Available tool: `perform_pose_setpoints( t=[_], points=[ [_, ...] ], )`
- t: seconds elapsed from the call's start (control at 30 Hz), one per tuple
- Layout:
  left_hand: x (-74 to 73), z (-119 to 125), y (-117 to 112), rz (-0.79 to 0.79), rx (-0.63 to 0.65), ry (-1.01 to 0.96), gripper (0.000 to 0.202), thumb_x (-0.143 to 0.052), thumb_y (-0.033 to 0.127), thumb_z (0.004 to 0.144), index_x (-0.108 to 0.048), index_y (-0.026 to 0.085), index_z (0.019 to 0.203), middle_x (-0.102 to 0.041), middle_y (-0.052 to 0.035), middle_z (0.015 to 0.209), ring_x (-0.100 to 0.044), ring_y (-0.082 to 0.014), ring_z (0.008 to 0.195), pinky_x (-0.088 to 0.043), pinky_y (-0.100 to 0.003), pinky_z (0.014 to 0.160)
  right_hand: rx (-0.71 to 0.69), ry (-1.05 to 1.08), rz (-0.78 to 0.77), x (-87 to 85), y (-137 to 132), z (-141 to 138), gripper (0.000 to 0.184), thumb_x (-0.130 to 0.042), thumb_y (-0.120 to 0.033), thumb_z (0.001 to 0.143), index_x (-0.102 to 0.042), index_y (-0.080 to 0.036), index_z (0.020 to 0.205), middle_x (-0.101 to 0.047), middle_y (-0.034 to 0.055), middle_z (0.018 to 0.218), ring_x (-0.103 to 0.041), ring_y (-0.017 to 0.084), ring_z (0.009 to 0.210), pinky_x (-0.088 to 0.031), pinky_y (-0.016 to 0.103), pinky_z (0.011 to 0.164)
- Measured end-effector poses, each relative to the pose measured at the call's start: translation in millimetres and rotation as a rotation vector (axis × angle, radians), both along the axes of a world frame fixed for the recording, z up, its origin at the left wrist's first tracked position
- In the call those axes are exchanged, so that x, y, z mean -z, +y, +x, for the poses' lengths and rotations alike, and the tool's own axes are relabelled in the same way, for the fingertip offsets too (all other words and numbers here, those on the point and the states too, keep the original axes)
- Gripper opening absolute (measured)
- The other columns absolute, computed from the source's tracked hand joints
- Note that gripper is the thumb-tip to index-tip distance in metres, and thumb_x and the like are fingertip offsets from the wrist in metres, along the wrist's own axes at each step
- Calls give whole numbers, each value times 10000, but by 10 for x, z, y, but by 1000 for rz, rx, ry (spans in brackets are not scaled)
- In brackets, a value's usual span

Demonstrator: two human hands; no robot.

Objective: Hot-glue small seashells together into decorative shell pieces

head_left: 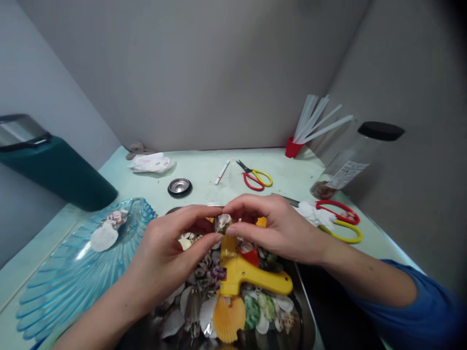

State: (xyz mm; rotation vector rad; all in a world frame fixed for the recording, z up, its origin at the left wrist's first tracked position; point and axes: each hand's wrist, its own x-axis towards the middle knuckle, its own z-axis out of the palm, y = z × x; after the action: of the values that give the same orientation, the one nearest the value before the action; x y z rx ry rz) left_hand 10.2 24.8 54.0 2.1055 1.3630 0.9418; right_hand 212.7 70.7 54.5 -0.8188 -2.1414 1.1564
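Above a metal tray [310, 311] of mixed seashells, both my hands meet at a small pale shell [223, 222]. My left hand [171, 243] pinches it from the left between thumb and fingers. From the other side, the thumb and fingertips of my right hand [270, 223] close on the same shell. A yellow glue gun [251, 274] lies on the shells just below my hands, its handle toward the right. Near its lower end is an orange scallop shell [229, 318], with green shells [251, 311] beside it.
At left, a blue shell-shaped glass dish [73, 287] holds a few shells; a teal bottle [54, 165] leans behind it. Scissors [257, 177], a marker [222, 172] and a round lid [179, 187] lie behind the tray. Glue sticks [317, 116], a jar [343, 165] and larger scissors [339, 221] are right.
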Motion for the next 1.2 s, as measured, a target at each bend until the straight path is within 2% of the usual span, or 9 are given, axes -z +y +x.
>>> perform_pose_setpoints(
  t=[0.2,0.47,0.63,0.83,1.2],
  points=[
    [34,-9,7,-61,-10,-106,323,-643,239,784,-602,199,1102,-701,-60,978,-682,-164,796,-568,-249,696,-5,9,-2,-7,3,6,185,-583,-231,852,-624,-157,1017,-643,-4,754,-560,90,619,-427,203,575],
    [31,-6,16,-45,-5,-27,245,-616,204,798,-634,182,1041,-705,-63,929,-675,-158,772,-559,-254,696,-7,-42,-2,31,15,-31,141,-602,-217,840,-631,-157,964,-620,-21,683,-551,89,597,-417,202,577],
    [75,-8,26,-69,-24,-50,232,-628,194,788,-644,184,1019,-707,-54,910,-670,-149,751,-556,-263,703,8,-70,50,88,15,-43,150,-584,-213,849,-645,-168,978,-651,-4,732,-576,103,643,-426,212,603],
    [132,14,73,-253,-39,-221,241,-655,186,763,-652,159,1002,-713,-45,790,-669,-146,690,-554,-251,654,21,-121,124,127,29,-44,140,-585,-203,844,-648,-171,965,-670,4,746,-583,108,644,-422,221,628],
    [241,11,116,-289,1,-269,282,-643,179,766,-619,176,1047,-695,-56,912,-657,-149,770,-551,-282,712,3,-164,94,142,62,-43,158,-542,-213,860,-631,-182,987,-684,4,733,-585,108,611,-415,210,582]
  ],
)
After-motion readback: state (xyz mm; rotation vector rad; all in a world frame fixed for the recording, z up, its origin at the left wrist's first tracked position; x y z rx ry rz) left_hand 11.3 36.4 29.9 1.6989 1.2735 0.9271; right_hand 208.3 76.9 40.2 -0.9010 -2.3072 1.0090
